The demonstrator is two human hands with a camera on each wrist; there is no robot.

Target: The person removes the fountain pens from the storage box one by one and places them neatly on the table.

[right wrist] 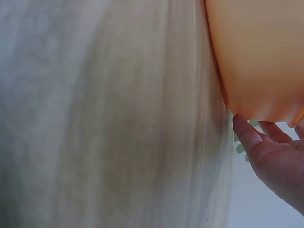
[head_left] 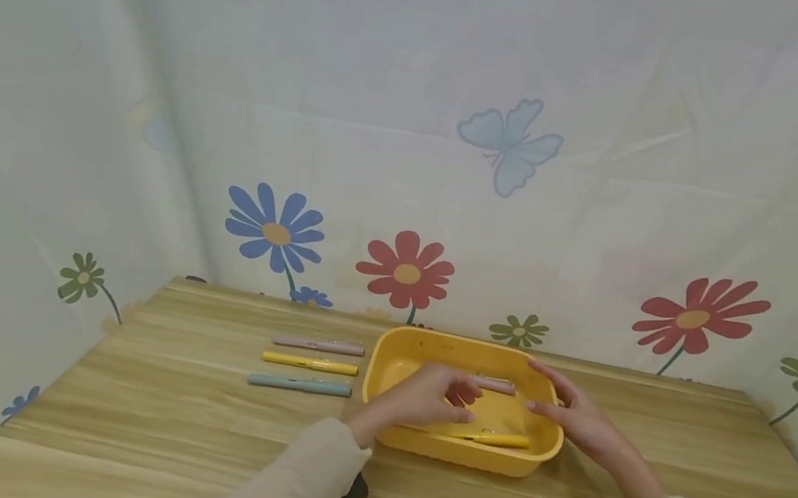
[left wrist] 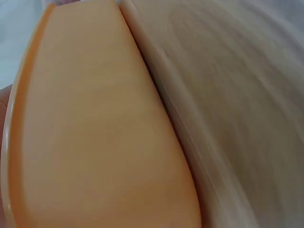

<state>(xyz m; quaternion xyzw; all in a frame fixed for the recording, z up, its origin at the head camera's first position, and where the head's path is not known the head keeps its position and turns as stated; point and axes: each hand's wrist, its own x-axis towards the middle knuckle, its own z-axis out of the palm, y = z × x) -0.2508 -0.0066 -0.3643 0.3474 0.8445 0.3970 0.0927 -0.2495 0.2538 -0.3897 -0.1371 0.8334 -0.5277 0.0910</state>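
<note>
A yellow plastic basket sits on the wooden table. My left hand reaches over its left front side, thumb and fingers apart and loosely bent above the inside. Just past those fingertips lies a pink pen, its left end hidden by the hand. Along the basket's front wall lies a yellow pen. At the basket's right end, my right hand holds the rim, thumb over the inside and fingers outside. The right wrist view shows fingers at the outer end wall.
Left of the basket, a pink pen, a yellow pen and a blue-green pen lie in a row on the table. A flower-printed curtain hangs behind the table.
</note>
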